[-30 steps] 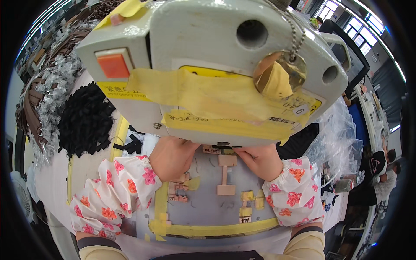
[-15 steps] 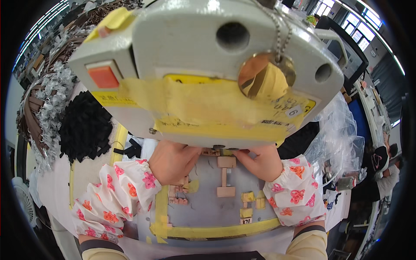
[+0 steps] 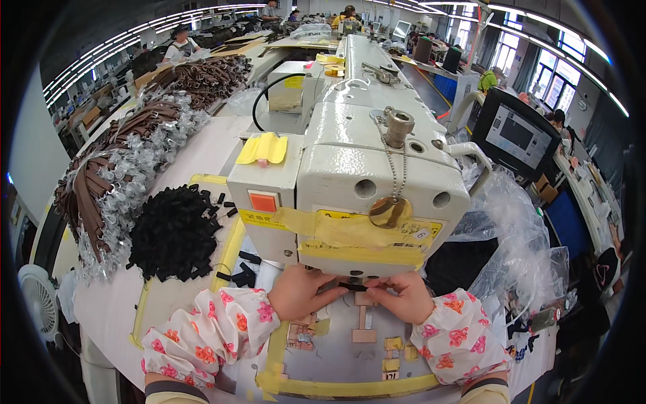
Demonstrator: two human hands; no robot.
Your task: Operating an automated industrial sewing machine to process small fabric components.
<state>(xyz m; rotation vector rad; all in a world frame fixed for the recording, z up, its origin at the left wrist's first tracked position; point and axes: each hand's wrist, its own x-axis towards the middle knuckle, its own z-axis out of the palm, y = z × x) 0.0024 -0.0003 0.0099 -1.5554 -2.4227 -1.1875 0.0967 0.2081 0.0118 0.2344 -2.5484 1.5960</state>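
Lower centre, left hand (image 3: 301, 291) and right hand (image 3: 405, 296), fingers clamped on a black strip (image 3: 352, 287), below yellow labels (image 3: 360, 254) bearing print and handwriting!

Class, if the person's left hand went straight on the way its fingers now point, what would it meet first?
Heading rightward, the left hand would first meet the small black strip right at its tips, then probably the right hand; depth there is unclear.
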